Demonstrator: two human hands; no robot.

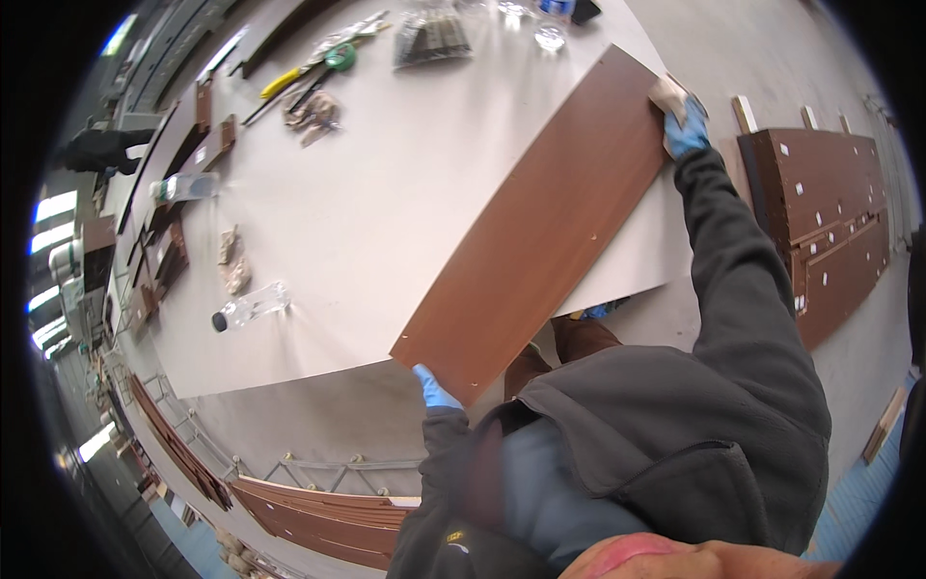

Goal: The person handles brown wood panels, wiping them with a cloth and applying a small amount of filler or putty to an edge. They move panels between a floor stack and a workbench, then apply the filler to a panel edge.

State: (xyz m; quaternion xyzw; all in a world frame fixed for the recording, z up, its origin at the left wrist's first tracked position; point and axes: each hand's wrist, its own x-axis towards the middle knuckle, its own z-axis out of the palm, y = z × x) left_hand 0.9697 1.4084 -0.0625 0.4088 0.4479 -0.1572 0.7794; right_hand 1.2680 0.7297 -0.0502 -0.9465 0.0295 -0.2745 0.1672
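1. Looking down, I see the pale desk [386, 222] carrying a long brown board [540, 227], which lies flat and diagonal, its long axis running from near my body up to the far right.
2. My left hand [434, 388], blue-gloved, has its grip clenched on the board's near end.
3. My right hand [683, 130] grasps a tan cloth [669, 94] at the far end, arm fully stretched; the left is much nearer me.
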